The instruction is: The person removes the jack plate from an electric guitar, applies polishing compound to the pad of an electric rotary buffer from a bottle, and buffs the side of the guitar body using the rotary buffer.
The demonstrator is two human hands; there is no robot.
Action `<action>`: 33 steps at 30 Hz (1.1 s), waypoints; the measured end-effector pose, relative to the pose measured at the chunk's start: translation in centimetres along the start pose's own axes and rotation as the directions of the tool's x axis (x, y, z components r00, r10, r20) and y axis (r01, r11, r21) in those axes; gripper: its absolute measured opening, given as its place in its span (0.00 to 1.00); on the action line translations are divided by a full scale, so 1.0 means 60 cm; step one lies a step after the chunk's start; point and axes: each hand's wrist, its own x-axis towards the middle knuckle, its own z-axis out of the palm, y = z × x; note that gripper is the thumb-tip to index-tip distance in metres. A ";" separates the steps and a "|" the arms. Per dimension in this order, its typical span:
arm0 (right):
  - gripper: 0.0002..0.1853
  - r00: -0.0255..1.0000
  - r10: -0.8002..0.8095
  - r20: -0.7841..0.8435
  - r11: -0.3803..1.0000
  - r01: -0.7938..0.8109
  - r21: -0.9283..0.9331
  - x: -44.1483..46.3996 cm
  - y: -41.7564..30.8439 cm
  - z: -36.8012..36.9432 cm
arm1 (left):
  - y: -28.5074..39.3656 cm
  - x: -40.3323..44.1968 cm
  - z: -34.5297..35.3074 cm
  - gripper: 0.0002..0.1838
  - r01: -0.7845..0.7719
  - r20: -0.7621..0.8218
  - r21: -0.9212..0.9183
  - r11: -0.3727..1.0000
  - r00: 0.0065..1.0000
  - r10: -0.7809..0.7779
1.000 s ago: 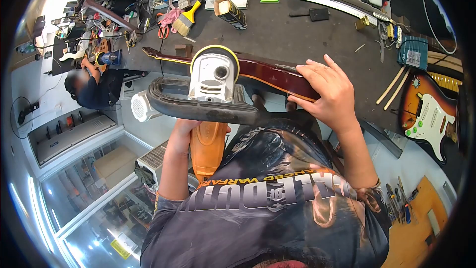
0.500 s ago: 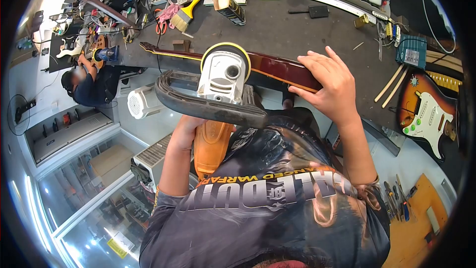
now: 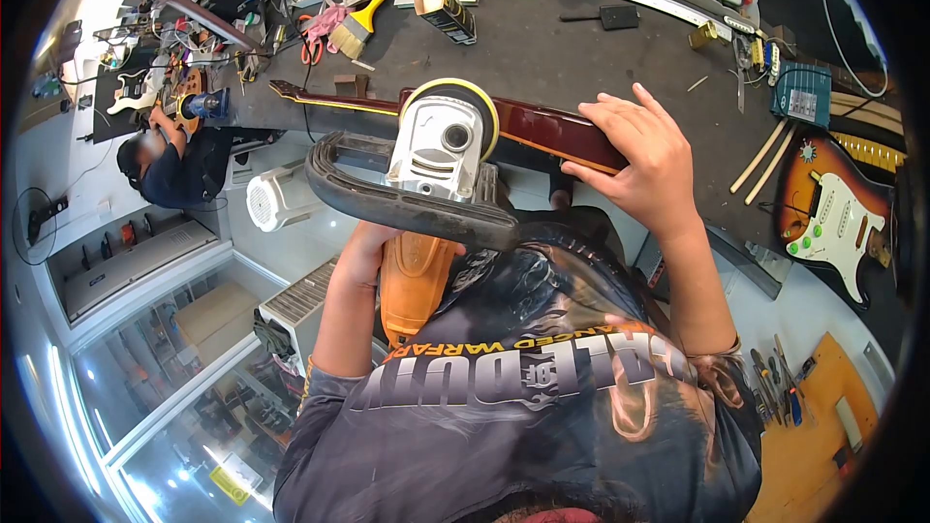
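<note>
My left hand (image 3: 368, 240) is wrapped round the orange body of a power polisher (image 3: 417, 281), partly hidden by its black loop handle. The polisher's silver head and yellow-edged round pad stand against the side of a dark red guitar (image 3: 557, 129), covering part of it. The guitar's neck (image 3: 334, 102) points left along the bench's front edge. At the guitar's right end, my right hand (image 3: 639, 160) grips the body, fingers on top and thumb at the near side.
On the bench (image 3: 542, 48) lie a yellow brush (image 3: 358, 27), a box (image 3: 446, 12), a black flat tool (image 3: 618, 17) and two wooden sticks (image 3: 765, 163). A sunburst guitar (image 3: 833, 218) is at the right. Another person (image 3: 179, 169) works at the far left.
Since a second ago, the polisher has shifted right along the dark red guitar, with my left hand still round it. My right hand has stayed on the guitar's end.
</note>
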 end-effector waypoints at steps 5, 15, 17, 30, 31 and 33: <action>0.34 1.000 -0.003 -0.008 1.000 0.003 -0.006 -0.002 -0.002 0.001 | -0.003 -0.001 -0.006 0.42 0.018 -0.001 -0.052 0.998 1.000 -0.018; 0.33 1.000 -0.010 -0.018 1.000 0.010 -0.013 0.005 0.004 0.002 | -0.012 0.003 -0.056 0.44 -0.020 0.000 0.245 0.969 1.000 0.021; 0.33 1.000 -0.011 -0.014 1.000 0.010 -0.013 0.003 0.002 0.002 | -0.018 0.012 -0.072 0.46 -0.035 -0.026 0.323 0.946 0.999 0.046; 0.33 1.000 0.011 -0.017 1.000 -0.011 0.006 0.014 0.012 -0.001 | 0.009 -0.022 -0.104 0.56 -0.038 -0.064 0.056 0.998 0.997 0.041; 0.33 1.000 0.010 -0.016 1.000 -0.010 0.008 0.015 0.015 -0.001 | 0.006 -0.026 -0.109 0.56 -0.054 -0.043 0.049 0.997 0.997 0.056; 0.33 1.000 0.006 -0.012 1.000 -0.006 0.008 0.018 0.018 -0.001 | 0.017 -0.028 -0.092 0.56 -0.084 -0.001 0.039 0.996 0.996 0.084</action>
